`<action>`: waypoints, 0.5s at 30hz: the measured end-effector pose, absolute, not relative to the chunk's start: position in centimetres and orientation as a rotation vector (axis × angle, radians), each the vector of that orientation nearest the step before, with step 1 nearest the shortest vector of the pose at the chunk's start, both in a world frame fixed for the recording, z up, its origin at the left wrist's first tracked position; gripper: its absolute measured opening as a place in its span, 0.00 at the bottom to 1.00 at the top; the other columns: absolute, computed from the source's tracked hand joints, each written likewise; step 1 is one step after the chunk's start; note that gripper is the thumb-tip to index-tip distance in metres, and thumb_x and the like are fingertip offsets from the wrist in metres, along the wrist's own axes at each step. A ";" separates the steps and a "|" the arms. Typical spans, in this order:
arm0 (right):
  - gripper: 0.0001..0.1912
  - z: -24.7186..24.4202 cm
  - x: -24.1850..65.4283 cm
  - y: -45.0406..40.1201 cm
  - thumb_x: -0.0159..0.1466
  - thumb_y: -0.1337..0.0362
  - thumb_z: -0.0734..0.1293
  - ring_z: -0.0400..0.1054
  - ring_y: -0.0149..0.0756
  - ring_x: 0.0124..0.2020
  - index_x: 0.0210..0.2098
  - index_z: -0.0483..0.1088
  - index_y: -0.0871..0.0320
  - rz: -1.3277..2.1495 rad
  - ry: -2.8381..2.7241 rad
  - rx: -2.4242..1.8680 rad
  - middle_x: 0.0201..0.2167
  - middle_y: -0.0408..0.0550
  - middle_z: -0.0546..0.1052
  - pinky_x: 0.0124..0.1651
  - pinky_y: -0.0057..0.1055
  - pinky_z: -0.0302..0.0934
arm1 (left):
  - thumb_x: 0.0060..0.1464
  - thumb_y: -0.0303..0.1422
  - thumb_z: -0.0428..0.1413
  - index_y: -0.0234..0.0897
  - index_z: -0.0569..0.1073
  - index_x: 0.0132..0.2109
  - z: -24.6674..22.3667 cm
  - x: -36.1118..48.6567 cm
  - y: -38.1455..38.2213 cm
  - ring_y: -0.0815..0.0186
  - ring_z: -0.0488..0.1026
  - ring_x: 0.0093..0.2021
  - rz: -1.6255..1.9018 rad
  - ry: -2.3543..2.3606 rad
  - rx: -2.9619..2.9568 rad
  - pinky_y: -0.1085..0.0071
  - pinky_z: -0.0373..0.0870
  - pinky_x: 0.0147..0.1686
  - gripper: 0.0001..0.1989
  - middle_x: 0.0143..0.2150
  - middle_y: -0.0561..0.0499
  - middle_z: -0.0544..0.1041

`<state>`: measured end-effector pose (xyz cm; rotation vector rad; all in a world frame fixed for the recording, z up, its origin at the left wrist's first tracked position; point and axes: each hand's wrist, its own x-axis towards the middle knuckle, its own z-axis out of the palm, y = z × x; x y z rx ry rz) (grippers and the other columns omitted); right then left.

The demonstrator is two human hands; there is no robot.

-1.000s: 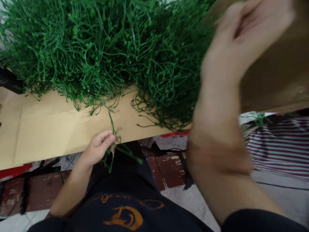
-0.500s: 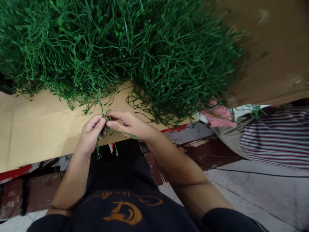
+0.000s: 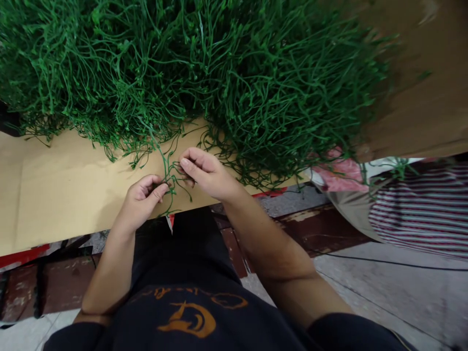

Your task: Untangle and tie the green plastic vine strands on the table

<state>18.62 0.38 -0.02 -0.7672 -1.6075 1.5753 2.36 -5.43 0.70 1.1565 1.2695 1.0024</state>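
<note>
A thin green plastic stem (image 3: 166, 165) with several small branches hangs over the cardboard near the table's front edge. My left hand (image 3: 144, 197) pinches it low down between thumb and fingertips. To its right, and a little higher, my right hand (image 3: 204, 171) is closed with thumb against fingers at the stem's right side branches. The stem's top reaches towards a big heap of similar green stems (image 3: 183, 73), which spreads across the back.
Beneath the heap lies a cardboard sheet (image 3: 66, 195). At the right are a pink plastic bag (image 3: 340, 170) and a person in striped clothing (image 3: 420, 209). A dark cable (image 3: 383, 263) runs over the floor (image 3: 365, 292).
My right hand has moved up and away from my left hand, with a gap now between them. The stem's branches, formerly bunched between my hands, are spread out. The view has shifted slightly.
</note>
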 end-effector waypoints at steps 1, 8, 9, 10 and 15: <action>0.23 -0.1 18.6 0.3 0.59 0.42 0.60 0.52 0.22 0.20 0.28 0.56 0.58 1.581 -1.609 -0.767 0.22 0.38 0.58 0.20 0.23 0.50 | 0.44 0.44 0.61 0.35 0.70 0.32 0.7 2.3 -5.4 0.76 0.59 0.21 1.015 1.287 1.163 0.78 0.58 0.21 0.16 0.23 0.57 0.66; 0.23 0.0 19.0 0.0 0.59 0.44 0.62 0.53 0.22 0.22 0.27 0.61 0.60 1.559 -1.654 -0.749 0.21 0.39 0.61 0.24 0.23 0.50 | 0.48 0.42 0.59 0.35 0.72 0.36 0.2 1.8 -5.6 0.73 0.66 0.29 1.127 1.338 1.165 0.76 0.65 0.32 0.14 0.30 0.53 0.71; 0.23 0.0 19.0 -0.1 0.59 0.44 0.62 0.54 0.23 0.23 0.27 0.62 0.60 1.535 -1.649 -0.753 0.22 0.40 0.62 0.25 0.24 0.50 | 0.49 0.41 0.58 0.36 0.72 0.38 0.1 1.8 -5.6 0.72 0.67 0.32 1.165 1.358 1.190 0.75 0.65 0.35 0.13 0.33 0.52 0.72; 0.23 0.0 18.9 -0.1 0.59 0.44 0.61 0.55 0.23 0.24 0.27 0.63 0.61 1.515 -1.643 -0.756 0.23 0.41 0.63 0.26 0.24 0.51 | 0.51 0.40 0.57 0.37 0.72 0.40 0.1 1.8 -5.6 0.71 0.68 0.36 1.205 1.385 1.235 0.74 0.66 0.37 0.13 0.37 0.51 0.72; 0.24 0.1 18.2 -0.7 0.60 0.45 0.60 0.52 0.23 0.22 0.28 0.65 0.62 1.506 -1.679 -0.743 0.20 0.39 0.59 0.25 0.24 0.50 | 0.54 0.41 0.53 0.37 0.72 0.39 0.1 2.4 -5.7 0.66 0.66 0.44 1.237 1.476 1.540 0.71 0.63 0.43 0.12 0.40 0.48 0.69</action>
